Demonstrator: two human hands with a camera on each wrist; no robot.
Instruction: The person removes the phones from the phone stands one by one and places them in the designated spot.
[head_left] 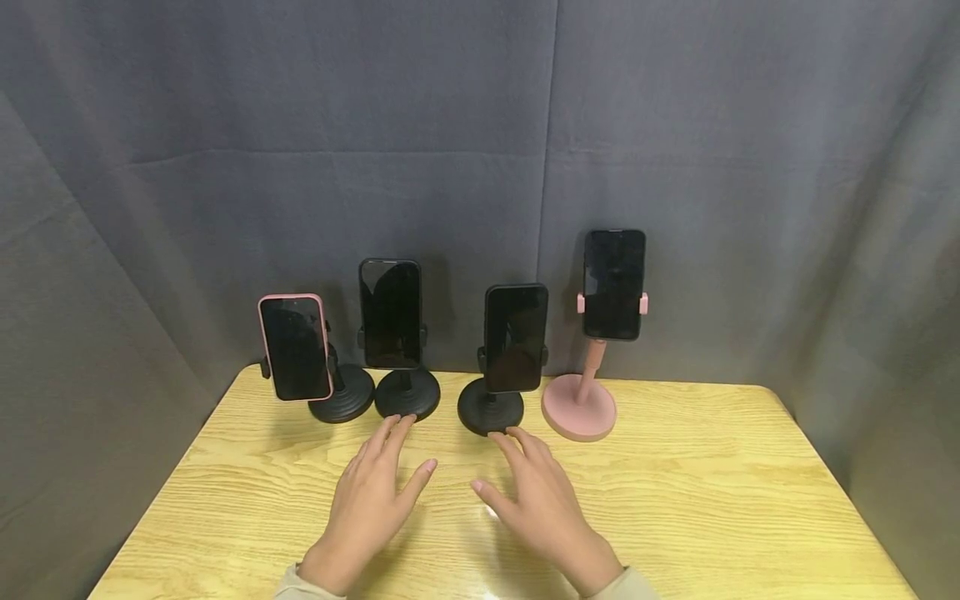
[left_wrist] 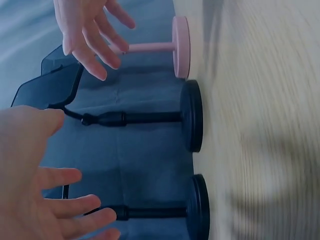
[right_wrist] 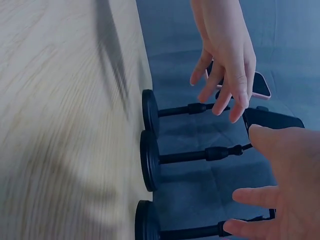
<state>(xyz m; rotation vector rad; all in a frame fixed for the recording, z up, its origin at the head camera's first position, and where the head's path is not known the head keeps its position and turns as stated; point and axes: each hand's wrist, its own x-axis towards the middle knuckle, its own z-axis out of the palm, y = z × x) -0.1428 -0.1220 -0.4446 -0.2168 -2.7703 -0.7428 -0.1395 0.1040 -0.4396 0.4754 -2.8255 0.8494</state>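
Both hands hover above the wooden table with nothing in them, fingers spread and pointing forward. In the head view my left hand [head_left: 369,500] is in front of a black phone stand [head_left: 408,393] that carries a dark-screened phone [head_left: 391,313]. My right hand [head_left: 542,507] is in front of another black stand [head_left: 491,408] with a black phone [head_left: 515,337]. Far left, a phone in a pink case [head_left: 296,347] leans in a third black stand [head_left: 343,393]. A taller pink stand [head_left: 579,408] on the right holds a black phone [head_left: 614,284].
The wooden table [head_left: 720,483] has a rounded back right corner. A grey cloth [head_left: 450,100] hangs behind the stands and on both sides. The two left stands' round bases nearly meet, and the pink base is close to the black one beside it.
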